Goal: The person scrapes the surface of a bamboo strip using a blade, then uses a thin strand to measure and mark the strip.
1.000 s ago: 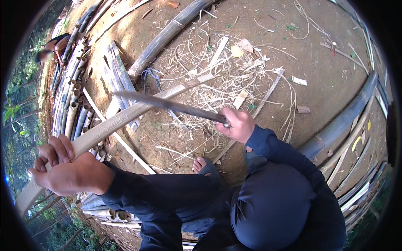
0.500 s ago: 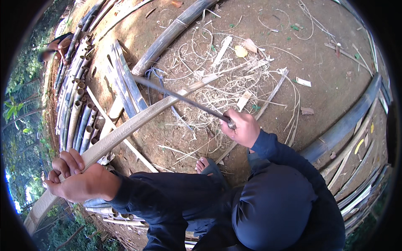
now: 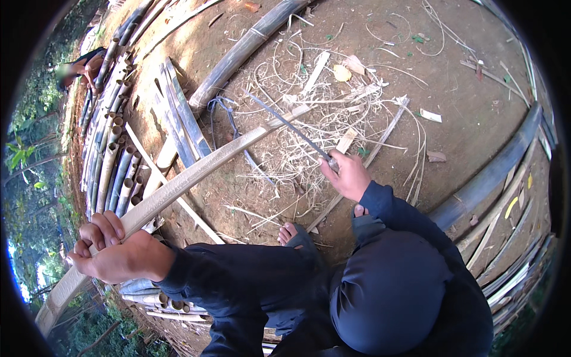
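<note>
Head view. The long, flat, pale strip of bamboo-like material (image 3: 184,178) is held aloft over the bare brown earth ground (image 3: 464,107), ahead of the wearer and toward the left. The bare left hand (image 3: 122,253) has its fingers curled firmly round the strip toward its lower end; no gap shows in that grip. The bare right hand (image 3: 354,178) is wrapped fully about the handle of the long, narrow, dark metal blade (image 3: 297,132), which crosses the strip near its far end. Contact between blade and strip cannot be confirmed.

Progress: the upward face of the strip is pale along its visible length, with a rougher surface in places, and appears largely dressed. A loose heap of thin, curled, straw-coloured shavings (image 3: 312,143) lies on the ground beyond it, which suggests considerable paring done. The underside is hidden; what is left to cut cannot be established.

Orientation: the long axis runs diagonally, from the lower left rim up and rightward. The far end points away from the wearer, toward the shavings; the near end extends past the left hand. Apparent bowing may be lens distortion.
</note>
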`<state>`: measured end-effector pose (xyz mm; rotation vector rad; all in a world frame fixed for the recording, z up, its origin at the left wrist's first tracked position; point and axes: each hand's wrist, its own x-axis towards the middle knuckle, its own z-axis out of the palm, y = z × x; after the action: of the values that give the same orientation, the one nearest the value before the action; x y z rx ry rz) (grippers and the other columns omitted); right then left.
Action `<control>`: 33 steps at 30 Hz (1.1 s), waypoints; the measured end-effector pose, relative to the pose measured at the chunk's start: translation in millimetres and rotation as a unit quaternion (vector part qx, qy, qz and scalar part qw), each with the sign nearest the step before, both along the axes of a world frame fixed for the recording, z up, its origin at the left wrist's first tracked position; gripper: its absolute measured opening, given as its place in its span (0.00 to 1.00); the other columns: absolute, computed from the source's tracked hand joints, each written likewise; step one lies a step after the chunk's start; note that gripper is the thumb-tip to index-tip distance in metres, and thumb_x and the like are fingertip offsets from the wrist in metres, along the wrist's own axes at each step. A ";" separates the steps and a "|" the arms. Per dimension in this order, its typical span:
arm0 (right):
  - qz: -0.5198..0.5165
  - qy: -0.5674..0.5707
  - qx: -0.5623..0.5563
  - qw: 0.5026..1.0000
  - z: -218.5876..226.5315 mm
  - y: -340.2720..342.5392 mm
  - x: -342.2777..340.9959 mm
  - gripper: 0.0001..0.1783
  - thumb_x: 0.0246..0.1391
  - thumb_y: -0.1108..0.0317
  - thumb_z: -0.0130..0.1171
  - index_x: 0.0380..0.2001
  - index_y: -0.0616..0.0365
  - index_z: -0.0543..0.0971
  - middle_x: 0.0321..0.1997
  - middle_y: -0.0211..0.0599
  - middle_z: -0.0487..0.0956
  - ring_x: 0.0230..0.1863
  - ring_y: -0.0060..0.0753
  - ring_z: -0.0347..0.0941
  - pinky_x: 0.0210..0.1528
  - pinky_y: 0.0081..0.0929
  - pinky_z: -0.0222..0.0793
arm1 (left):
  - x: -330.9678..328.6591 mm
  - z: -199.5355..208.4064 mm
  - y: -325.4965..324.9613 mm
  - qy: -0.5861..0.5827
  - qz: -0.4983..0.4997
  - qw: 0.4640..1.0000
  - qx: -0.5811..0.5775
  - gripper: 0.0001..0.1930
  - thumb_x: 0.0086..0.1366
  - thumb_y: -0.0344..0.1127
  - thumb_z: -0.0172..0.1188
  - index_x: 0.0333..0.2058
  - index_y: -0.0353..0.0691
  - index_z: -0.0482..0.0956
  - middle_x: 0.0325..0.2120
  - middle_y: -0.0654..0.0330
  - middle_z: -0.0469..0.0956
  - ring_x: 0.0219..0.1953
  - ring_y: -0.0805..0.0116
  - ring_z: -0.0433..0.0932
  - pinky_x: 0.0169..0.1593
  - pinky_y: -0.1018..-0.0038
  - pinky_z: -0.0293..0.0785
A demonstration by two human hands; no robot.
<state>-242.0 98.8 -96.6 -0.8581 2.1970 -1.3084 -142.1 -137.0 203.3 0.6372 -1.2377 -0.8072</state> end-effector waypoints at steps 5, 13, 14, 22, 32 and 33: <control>0.004 0.059 -0.053 0.997 -4.0 3.5 -1.1 0.15 0.61 0.60 0.57 0.33 0.65 0.74 0.19 0.49 0.77 0.23 0.47 0.79 0.26 0.39 0.73 | -11.5 -1.9 12.2 0.001 0.006 1.000 -0.010 0.18 0.75 0.47 0.36 0.26 0.45 0.54 0.15 0.66 0.52 0.12 0.79 0.49 0.12 0.81 0.43; -0.030 -0.052 0.141 0.988 -65.4 13.5 -30.6 0.20 0.61 0.57 0.56 0.28 0.67 0.75 0.20 0.54 0.77 0.25 0.55 0.77 0.34 0.45 0.74 | -7.4 -6.4 12.9 0.020 0.009 1.000 0.006 0.18 0.74 0.47 0.38 0.26 0.44 0.54 0.16 0.65 0.52 0.12 0.78 0.48 0.13 0.80 0.43; -0.020 -0.022 0.154 0.988 -63.5 16.4 -18.4 0.21 0.62 0.56 0.56 0.28 0.67 0.75 0.19 0.52 0.76 0.23 0.53 0.77 0.31 0.44 0.73 | -9.1 -5.8 15.2 0.019 0.007 1.000 0.003 0.18 0.74 0.47 0.38 0.26 0.45 0.53 0.16 0.65 0.52 0.12 0.78 0.48 0.13 0.81 0.43; -0.020 0.089 0.024 0.996 -51.6 22.7 -3.0 0.26 0.67 0.49 0.49 0.36 0.67 0.76 0.20 0.56 0.76 0.22 0.59 0.75 0.24 0.46 0.69 | -8.5 3.7 33.0 -0.005 -0.033 0.999 -0.019 0.19 0.74 0.50 0.39 0.25 0.47 0.53 0.15 0.66 0.53 0.12 0.79 0.50 0.13 0.82 0.44; -0.093 -0.137 0.138 0.976 -61.5 25.6 -24.4 0.29 0.67 0.47 0.46 0.28 0.66 0.75 0.17 0.55 0.73 0.22 0.57 0.72 0.28 0.47 0.66 | -3.6 -5.6 32.8 0.019 -0.067 0.998 -0.006 0.18 0.74 0.50 0.40 0.26 0.48 0.54 0.15 0.67 0.54 0.12 0.80 0.50 0.13 0.82 0.44; -0.077 -0.022 0.113 0.990 -57.9 21.6 -13.8 0.27 0.68 0.48 0.48 0.30 0.65 0.75 0.16 0.52 0.72 0.19 0.54 0.71 0.25 0.44 0.65 | -2.6 -0.4 34.9 0.017 -0.067 0.998 -0.013 0.18 0.74 0.49 0.40 0.26 0.48 0.54 0.15 0.67 0.54 0.12 0.80 0.50 0.13 0.82 0.44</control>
<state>-255.8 120.4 -154.5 -0.5789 2.3590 -1.1056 -144.7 -102.0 202.8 0.5220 -1.2670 -0.9087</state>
